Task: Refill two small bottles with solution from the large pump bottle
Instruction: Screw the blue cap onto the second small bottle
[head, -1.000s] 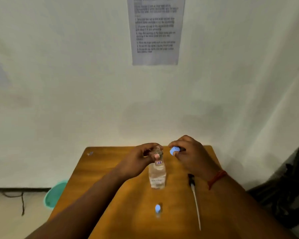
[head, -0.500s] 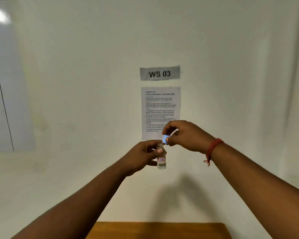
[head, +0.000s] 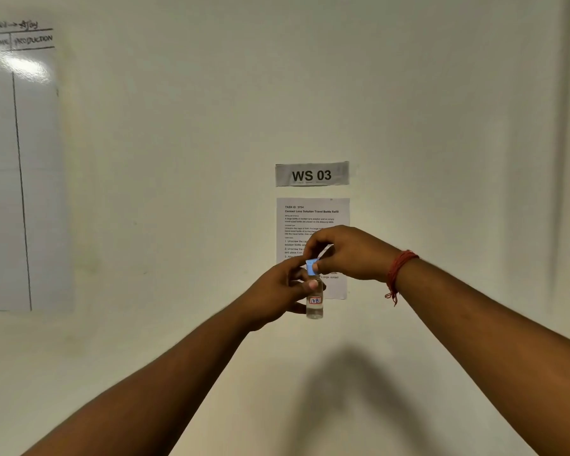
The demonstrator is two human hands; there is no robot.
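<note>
My left hand [head: 277, 296] holds a small clear bottle [head: 314, 304] upright in the air in front of the wall. The bottle carries a white label with red writing and has clear liquid in it. My right hand [head: 346, 253] pinches a light blue cap [head: 311, 267] that sits on the bottle's neck. Both arms are stretched forward. The large pump bottle, the other small bottle and the table are out of view.
A white wall fills the view. A "WS 03" sign [head: 312, 174] and a printed instruction sheet [head: 312, 222] hang behind my hands. A whiteboard [head: 17, 176] is on the wall at the left.
The view has tilted up from the table to the wall. My hands have lifted the small bottle off the table, and the blue cap has come down onto its neck.
</note>
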